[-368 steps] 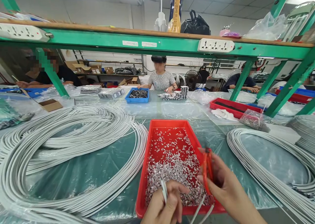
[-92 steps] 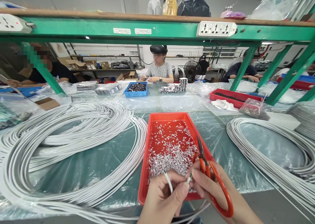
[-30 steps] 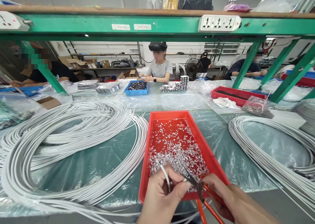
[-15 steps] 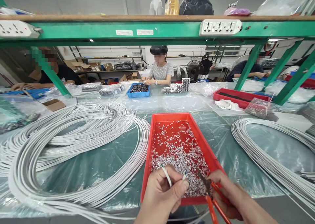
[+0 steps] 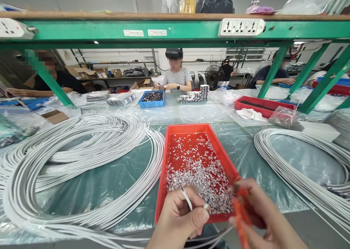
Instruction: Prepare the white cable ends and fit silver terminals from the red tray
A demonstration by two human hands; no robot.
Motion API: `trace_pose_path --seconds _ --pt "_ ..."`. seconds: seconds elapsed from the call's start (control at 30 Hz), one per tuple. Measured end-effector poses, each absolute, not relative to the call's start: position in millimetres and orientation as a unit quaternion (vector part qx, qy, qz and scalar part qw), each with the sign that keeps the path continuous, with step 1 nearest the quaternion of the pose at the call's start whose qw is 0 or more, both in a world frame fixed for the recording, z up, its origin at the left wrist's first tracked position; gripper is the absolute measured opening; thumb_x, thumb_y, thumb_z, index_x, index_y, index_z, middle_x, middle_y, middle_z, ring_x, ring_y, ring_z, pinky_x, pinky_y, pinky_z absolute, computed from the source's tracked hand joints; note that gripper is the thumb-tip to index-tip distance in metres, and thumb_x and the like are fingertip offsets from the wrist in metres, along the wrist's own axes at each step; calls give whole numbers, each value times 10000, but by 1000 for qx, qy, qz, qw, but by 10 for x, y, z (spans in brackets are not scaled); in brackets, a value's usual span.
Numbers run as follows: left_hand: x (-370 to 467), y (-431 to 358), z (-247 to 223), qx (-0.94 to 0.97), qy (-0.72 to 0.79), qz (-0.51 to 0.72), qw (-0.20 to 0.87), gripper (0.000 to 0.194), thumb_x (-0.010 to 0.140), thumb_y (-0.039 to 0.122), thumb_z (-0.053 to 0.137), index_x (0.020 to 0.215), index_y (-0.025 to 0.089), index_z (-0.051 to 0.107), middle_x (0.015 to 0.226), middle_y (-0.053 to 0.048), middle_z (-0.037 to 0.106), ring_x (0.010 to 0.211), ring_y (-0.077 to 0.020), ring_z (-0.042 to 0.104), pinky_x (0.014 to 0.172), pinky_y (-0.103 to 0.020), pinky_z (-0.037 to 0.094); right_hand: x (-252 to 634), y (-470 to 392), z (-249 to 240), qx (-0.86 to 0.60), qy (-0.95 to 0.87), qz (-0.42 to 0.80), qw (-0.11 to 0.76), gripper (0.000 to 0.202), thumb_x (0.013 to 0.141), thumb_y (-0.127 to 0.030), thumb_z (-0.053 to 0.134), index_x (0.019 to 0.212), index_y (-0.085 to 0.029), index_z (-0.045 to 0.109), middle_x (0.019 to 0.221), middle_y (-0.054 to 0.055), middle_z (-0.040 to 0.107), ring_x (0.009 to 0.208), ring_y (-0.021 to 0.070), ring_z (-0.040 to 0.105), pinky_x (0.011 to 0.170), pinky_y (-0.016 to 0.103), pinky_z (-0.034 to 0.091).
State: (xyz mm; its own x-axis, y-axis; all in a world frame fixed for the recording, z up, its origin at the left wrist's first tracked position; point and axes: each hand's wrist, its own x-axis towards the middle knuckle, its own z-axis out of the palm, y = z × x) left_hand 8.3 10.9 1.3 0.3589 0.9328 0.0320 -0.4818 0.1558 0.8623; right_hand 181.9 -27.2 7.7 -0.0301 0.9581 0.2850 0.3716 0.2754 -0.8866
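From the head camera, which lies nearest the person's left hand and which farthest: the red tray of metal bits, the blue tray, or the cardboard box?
Measured from the left hand:
1. Red tray, right in front of it.
2. Cardboard box, far off to the left.
3. Blue tray, across the table by the seated person.

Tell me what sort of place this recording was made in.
Most likely a small factory assembly line for cable work. Big coils of grey cable lie on a plastic-covered bench, a red tray holds small metal parts, and other people sit at the same long bench with trays of parts.
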Motion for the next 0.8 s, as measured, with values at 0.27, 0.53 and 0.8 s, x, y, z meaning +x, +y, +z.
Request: trace_pose_path --seconds 0.27,0.53,0.8 --pt "177 51 -12 456 348 571 587 295 629 340 778 583 125 581 544 40 463 492 -49 400 496 -161 320 1528 -188 138 -513 -480 461 542 294 603 -403 757 707 -165 618 457 -84 324 412 61 294 425 201 251" --pt "192 31 -134 609 361 607 361 131 748 173 662 632 184 602 605 27 479 550 -96 453 499 -220 280 1466 -139 195 -496 -440 494 562 259 553 -335 786 640 -130 654 453 -74 331 430 55 259 443 213 226" --pt "213 58 -165 661 339 613 268 131 762 108 635 688 211 602 629 27 526 564 -100 514 493 -204 327 1492 -148 225 -531 -449 473 540 251 564 -303 729 586 -144 536 437 -82 348 417 51 255 432 201 205"
